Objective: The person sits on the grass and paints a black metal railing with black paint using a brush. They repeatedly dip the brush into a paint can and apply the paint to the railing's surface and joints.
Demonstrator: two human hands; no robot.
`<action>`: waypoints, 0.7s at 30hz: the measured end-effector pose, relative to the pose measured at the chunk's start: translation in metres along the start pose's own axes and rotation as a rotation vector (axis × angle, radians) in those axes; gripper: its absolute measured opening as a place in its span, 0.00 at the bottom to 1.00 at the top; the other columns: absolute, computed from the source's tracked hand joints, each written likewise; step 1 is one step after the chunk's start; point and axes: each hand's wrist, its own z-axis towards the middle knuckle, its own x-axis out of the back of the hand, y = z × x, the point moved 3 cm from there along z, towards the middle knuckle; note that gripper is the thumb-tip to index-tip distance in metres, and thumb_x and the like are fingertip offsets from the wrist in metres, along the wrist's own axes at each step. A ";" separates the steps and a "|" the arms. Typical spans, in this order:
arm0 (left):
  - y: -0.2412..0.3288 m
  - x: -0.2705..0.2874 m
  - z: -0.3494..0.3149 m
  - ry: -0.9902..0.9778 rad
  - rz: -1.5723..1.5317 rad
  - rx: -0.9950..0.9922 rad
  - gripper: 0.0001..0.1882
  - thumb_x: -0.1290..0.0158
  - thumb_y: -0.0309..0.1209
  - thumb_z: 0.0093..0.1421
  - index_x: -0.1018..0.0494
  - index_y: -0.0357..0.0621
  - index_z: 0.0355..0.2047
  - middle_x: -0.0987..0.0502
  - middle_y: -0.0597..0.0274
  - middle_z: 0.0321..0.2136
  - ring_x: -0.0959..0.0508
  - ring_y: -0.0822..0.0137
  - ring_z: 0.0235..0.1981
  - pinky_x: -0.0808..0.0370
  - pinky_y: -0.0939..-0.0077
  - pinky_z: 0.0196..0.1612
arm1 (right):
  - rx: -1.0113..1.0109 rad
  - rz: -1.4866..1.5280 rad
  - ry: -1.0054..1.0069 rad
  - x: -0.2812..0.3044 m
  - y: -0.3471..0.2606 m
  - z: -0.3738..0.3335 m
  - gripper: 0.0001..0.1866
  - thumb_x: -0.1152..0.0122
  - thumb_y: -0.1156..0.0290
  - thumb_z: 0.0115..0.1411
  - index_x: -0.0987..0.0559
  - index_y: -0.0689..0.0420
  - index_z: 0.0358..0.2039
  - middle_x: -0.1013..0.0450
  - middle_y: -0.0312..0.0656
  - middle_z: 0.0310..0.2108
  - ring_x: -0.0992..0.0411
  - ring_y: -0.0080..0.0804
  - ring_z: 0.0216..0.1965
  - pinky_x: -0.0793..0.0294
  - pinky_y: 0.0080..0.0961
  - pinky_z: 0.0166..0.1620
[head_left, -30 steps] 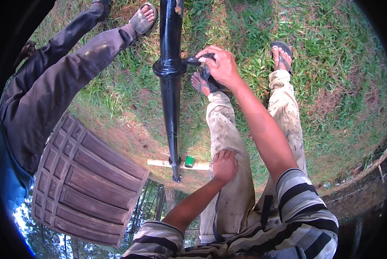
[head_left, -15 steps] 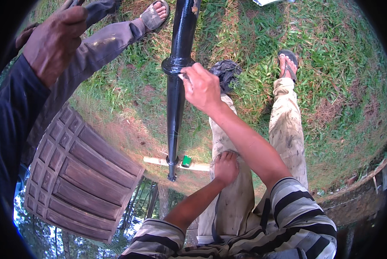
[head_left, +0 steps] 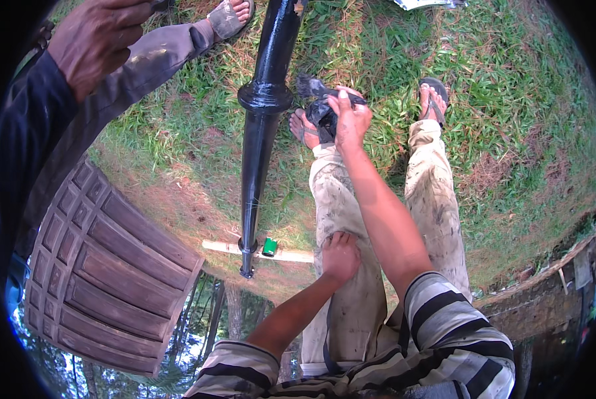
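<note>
My right hand (head_left: 351,120) is closed on part of a crumpled black plastic bag (head_left: 323,121), just above my left foot. The dark folds spread out left of my fingers; whether anything else is in the grip cannot be made out. To the left stands a long, glossy black pole (head_left: 254,143), tapered, with a thick ring collar, apart from my hand. My left hand (head_left: 342,256) rests on my left knee with its fingers lying on the stained trousers.
Another person's hand (head_left: 98,43) and dark sleeve are at the upper left. A carved brown wooden panel (head_left: 121,279) stands at lower left. A small green object (head_left: 269,247) sits by a pale wooden strip (head_left: 294,255) near the pole's end. Grass (head_left: 511,133) covers the ground.
My right hand has moved from the pole's collar to the right, onto the black plastic bag. My left hand stays on the knee. The view has shifted slightly.
</note>
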 end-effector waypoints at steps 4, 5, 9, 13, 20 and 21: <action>-0.005 0.000 -0.003 0.085 0.031 -0.042 0.20 0.44 0.39 0.60 0.22 0.47 0.50 0.21 0.61 0.52 0.29 0.57 0.60 0.31 0.53 0.59 | 0.383 -0.501 -0.263 -0.036 -0.027 -0.091 0.06 0.36 0.80 0.67 0.14 0.60 0.41 0.20 0.45 0.42 0.18 0.34 0.46 0.18 0.22 0.53; -0.005 0.000 -0.005 0.104 0.036 -0.055 0.20 0.43 0.39 0.59 0.21 0.47 0.50 0.21 0.61 0.52 0.30 0.57 0.61 0.31 0.54 0.59 | 0.589 -0.523 -0.312 -0.035 -0.039 -0.104 0.05 0.37 0.79 0.68 0.16 0.64 0.42 0.21 0.47 0.44 0.18 0.37 0.48 0.17 0.26 0.53; -0.004 0.002 -0.003 0.055 0.052 -0.069 0.22 0.41 0.40 0.58 0.21 0.46 0.51 0.22 0.60 0.53 0.30 0.57 0.61 0.33 0.54 0.60 | 0.174 -0.156 -0.107 -0.015 -0.034 -0.103 0.08 0.40 0.77 0.72 0.20 0.70 0.46 0.23 0.50 0.48 0.18 0.37 0.47 0.15 0.30 0.52; 0.005 0.014 0.006 -0.196 0.092 -0.013 0.26 0.41 0.43 0.60 0.23 0.45 0.56 0.23 0.57 0.57 0.32 0.55 0.64 0.35 0.53 0.64 | -0.107 0.074 0.119 0.001 -0.001 -0.043 0.08 0.41 0.77 0.72 0.20 0.66 0.48 0.21 0.46 0.47 0.19 0.30 0.42 0.15 0.27 0.49; -0.040 -0.052 -0.007 0.189 -0.040 -0.149 0.26 0.43 0.39 0.61 0.26 0.44 0.59 0.24 0.52 0.54 0.29 0.49 0.58 0.34 0.49 0.59 | 0.041 0.010 0.022 -0.011 -0.010 -0.146 0.06 0.38 0.77 0.70 0.18 0.66 0.44 0.22 0.44 0.47 0.19 0.32 0.46 0.15 0.28 0.51; -0.039 -0.053 -0.006 0.228 0.001 -0.188 0.25 0.44 0.38 0.61 0.26 0.43 0.58 0.23 0.51 0.52 0.28 0.49 0.56 0.33 0.49 0.58 | -0.015 0.078 0.018 -0.013 -0.010 -0.146 0.07 0.38 0.76 0.70 0.19 0.67 0.44 0.22 0.45 0.47 0.19 0.33 0.46 0.15 0.29 0.51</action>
